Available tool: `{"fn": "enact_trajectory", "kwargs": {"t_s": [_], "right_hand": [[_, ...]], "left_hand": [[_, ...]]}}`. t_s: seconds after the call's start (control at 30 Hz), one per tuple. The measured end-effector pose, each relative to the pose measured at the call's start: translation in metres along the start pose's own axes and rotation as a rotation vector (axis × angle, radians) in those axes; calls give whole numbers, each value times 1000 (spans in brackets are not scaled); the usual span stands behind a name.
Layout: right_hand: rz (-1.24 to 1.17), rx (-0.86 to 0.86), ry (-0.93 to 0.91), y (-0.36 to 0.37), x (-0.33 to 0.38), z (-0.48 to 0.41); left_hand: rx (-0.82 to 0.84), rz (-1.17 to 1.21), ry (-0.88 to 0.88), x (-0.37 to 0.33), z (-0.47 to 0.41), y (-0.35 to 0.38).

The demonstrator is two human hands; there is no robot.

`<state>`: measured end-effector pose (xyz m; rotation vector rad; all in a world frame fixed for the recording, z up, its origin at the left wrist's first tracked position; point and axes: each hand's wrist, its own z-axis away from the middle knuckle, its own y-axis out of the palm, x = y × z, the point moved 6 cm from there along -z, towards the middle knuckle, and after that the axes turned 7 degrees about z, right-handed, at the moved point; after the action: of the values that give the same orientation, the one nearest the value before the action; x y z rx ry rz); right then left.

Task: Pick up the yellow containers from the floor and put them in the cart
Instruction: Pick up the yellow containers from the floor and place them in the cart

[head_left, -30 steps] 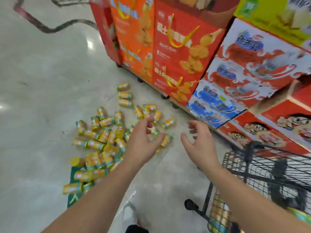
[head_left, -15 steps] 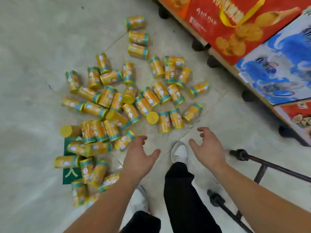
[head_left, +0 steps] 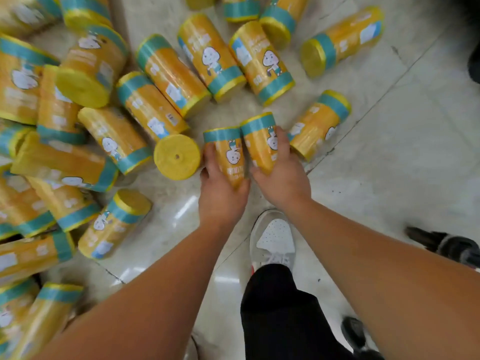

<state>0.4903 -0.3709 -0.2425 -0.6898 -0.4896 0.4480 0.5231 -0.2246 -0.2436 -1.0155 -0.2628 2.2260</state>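
Pale, glossy floor tiles [head_left: 389,178] fill the view, and yellow containers [head_left: 171,74] with teal bands lie on their sides across the left and top of it. Half a second ago the camera sat higher and took in red and blue cartons along a display. It has since dropped close to the pile, and those cartons are out of frame.

Both hands were then spread and hovering short of the containers; each has now closed on one. The left hand [head_left: 220,198] has its grip curled round the left container [head_left: 230,149], fingers on one side and thumb on the other. The right hand [head_left: 285,180] has its grip wrapped over the right container [head_left: 259,141] just beside it. The two containers lie touching, side by side, at the near edge of the pile. They are in the same spot as before, between an upended container [head_left: 177,157] showing its round yellow face and another tilted container [head_left: 317,126] on the right.

A white shoe [head_left: 275,240] and a black trouser leg [head_left: 280,320] stand below the hands. A dark, blurred wheel [head_left: 454,248] sits at the right edge.
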Motion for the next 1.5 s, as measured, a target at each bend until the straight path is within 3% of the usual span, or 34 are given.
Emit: {"fn": "enact_trajectory", "kwargs": {"t_s": [0.13, 0.37, 0.57, 0.8, 0.97, 1.27, 1.5], "right_hand": [[-83, -27, 22, 3, -6, -6], [-270, -36, 69, -51, 8, 54], [-476, -112, 34, -172, 54, 186], [-720, -366, -102, -365, 124, 387], [-807, -550, -149, -479, 112, 518], [-814, -767, 5, -583, -48, 673], [-825, -735, 245, -566, -259, 714]], "left_hand": [[-94, 8, 40, 0, -5, 4], [-62, 141, 39, -47, 45, -30], [-19, 260, 95, -150, 168, -121], [33, 342, 406, -328, 352, -243], [191, 373, 566, -426, 479, -272], [517, 339, 675, -490, 655, -154], [667, 201, 622, -451, 751, 29]]}}
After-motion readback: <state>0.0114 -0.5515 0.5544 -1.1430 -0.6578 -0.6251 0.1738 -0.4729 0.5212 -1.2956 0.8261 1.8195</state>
